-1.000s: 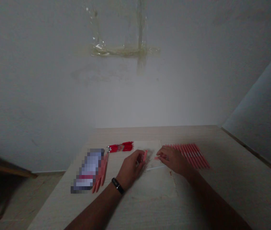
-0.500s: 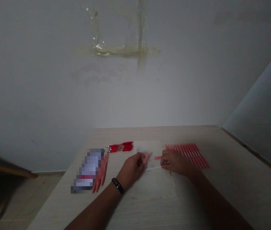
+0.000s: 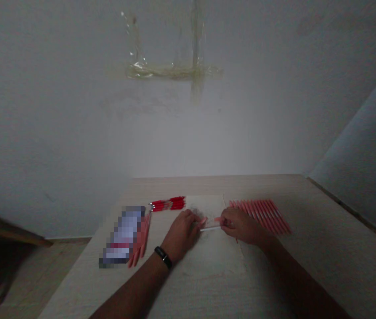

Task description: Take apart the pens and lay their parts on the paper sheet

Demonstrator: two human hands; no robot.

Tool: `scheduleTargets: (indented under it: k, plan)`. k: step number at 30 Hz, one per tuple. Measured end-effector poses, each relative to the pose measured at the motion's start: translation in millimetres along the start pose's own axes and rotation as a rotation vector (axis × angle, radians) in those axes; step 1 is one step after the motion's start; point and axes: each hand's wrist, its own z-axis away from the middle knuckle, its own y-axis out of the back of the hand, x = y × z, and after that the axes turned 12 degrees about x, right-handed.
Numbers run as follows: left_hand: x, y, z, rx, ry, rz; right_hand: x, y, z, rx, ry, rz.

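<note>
My left hand (image 3: 184, 231), with a black band on its wrist, is closed on a pink pen barrel piece (image 3: 203, 221) that pokes out past the fingertips. My right hand (image 3: 239, 224) pinches a thin white pen refill (image 3: 210, 228), which spans the gap to my left fingers. A second short pink pen piece (image 3: 217, 219) also sticks out of the right fingers. Whether the refill's left end enters the left piece is too small to tell. Both hands are low over a pale sheet (image 3: 212, 261) with dark smudges.
To the right lies a row of several pink pens (image 3: 267, 215). Several red pens (image 3: 168, 204) are bundled at the back left. Loose pink barrels (image 3: 141, 241) lie beside a blurred-out phone-like object (image 3: 123, 235). The table (image 3: 214, 184) meets a wall behind.
The two hands have come slightly closer together. The white refill's left end now reaches my left fingertips, and the left pink piece has tipped lower. Everything else on the table is unmoved.
</note>
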Motion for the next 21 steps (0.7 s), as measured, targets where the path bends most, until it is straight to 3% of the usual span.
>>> scheduleTargets:
  k: [9,15,21]
  plan:
    - [7.4,2.3,-1.7,-0.112,-0.014,0.003,-9.4,-11.1,-6.4,0.03,0.053,-0.054]
    - [5.2,5.8,-2.2,-0.058,0.058,-0.024,13.6,2.7,-2.7,0.117,-0.017,0.053]
    - [4.6,4.7,-1.1,-0.051,0.075,-0.041,28.1,-0.5,1.1,0.031,-0.072,0.121]
